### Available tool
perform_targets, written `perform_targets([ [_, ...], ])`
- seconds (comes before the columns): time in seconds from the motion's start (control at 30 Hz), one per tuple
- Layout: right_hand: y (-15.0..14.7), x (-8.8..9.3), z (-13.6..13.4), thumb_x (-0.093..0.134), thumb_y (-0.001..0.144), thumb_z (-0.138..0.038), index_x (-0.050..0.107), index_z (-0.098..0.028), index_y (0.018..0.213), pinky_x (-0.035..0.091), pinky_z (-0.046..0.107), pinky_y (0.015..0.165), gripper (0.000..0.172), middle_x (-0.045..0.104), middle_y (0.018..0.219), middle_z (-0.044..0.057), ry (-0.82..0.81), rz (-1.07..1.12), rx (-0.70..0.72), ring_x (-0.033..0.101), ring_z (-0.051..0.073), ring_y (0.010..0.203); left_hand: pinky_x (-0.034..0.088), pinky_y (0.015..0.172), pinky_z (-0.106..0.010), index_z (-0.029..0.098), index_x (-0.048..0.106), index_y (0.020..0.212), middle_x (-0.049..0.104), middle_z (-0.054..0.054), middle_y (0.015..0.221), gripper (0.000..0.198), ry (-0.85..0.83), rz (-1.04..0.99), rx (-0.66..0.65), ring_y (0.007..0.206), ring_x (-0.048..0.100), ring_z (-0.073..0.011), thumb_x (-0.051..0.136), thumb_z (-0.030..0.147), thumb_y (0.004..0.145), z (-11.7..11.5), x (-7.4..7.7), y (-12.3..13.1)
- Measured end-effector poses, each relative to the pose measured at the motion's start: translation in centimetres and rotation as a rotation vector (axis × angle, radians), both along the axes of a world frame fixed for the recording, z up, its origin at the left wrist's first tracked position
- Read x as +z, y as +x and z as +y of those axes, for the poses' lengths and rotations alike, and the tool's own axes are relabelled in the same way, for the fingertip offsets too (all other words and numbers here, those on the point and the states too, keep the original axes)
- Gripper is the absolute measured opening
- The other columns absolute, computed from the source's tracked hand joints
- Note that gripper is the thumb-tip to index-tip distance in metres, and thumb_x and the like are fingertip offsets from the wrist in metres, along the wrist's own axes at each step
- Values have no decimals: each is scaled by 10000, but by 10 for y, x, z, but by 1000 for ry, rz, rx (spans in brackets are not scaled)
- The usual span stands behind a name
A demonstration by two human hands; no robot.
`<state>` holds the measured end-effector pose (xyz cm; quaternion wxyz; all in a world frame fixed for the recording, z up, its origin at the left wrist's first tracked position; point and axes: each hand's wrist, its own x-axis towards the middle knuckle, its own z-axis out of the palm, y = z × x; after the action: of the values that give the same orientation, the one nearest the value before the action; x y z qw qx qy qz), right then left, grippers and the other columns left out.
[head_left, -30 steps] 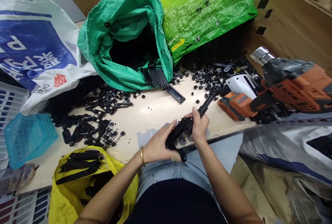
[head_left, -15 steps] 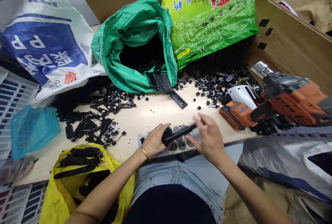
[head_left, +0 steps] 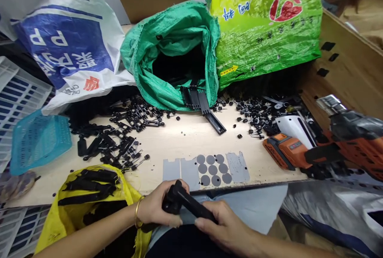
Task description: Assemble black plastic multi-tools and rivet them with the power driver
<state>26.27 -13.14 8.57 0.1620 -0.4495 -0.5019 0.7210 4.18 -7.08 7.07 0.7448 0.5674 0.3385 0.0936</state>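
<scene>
Over my lap, just in front of the table's near edge, both hands are closed on a black plastic part with a long bar. My left hand grips its bulky end, the black block. My right hand wraps round the far end of the bar, which slants down to the right. What the part is for cannot be told from its shape. Grey flat pieces and several grey discs lie on the table beyond the hands.
Small black parts heap at the left, black-headed screws at the right. A green sack with black strips stands behind. An orange cordless tool lies right; a yellow bag and blue basket are left.
Both hands have come back toward my body with the black part, uncovering the grey discs. My right hand, loose at the bar's end before, now wraps round it. The view has shifted slightly.
</scene>
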Motion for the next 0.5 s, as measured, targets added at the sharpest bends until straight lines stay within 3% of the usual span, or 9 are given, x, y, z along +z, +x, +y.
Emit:
perform_targets([
  [0.1,-13,-10,4,488,804,-633,411,-198,739,219,159,306,447,352,435,-109,-277,181,-120,306,30,310,491,736,-305,202,571,1057,664,-40,904,484,-191,-77,295,826,618,-199,751,375,642,-5,-6,0],
  [0.23,-13,-12,8,556,770,-618,442,-179,761,201,138,279,453,364,441,-116,-343,245,-213,294,10,291,359,1043,-430,227,593,1139,597,-91,1255,515,-279,-166,419,1194,514,-282,744,369,668,-7,3,10],
  [0.3,-15,-11,8,568,760,-619,444,-178,751,195,139,279,459,357,439,-116,-361,242,-248,294,11,289,352,1056,-441,231,600,1145,583,-96,1279,518,-310,-194,462,1219,498,-294,745,373,669,-5,10,17],
  [0.4,-23,-11,11,530,768,-654,432,-194,763,219,158,291,470,306,400,-129,-347,291,-326,256,27,278,452,956,-426,232,575,1160,574,-110,1288,498,-363,-226,595,1103,585,-292,697,423,716,-1,15,30],
  [0.5,-28,-18,25,467,760,-719,459,-207,804,399,213,446,514,464,516,-54,-111,295,-495,445,84,444,486,908,-423,224,534,1170,564,-129,1295,543,-282,-308,680,1022,625,-288,701,453,707,3,14,44],
])
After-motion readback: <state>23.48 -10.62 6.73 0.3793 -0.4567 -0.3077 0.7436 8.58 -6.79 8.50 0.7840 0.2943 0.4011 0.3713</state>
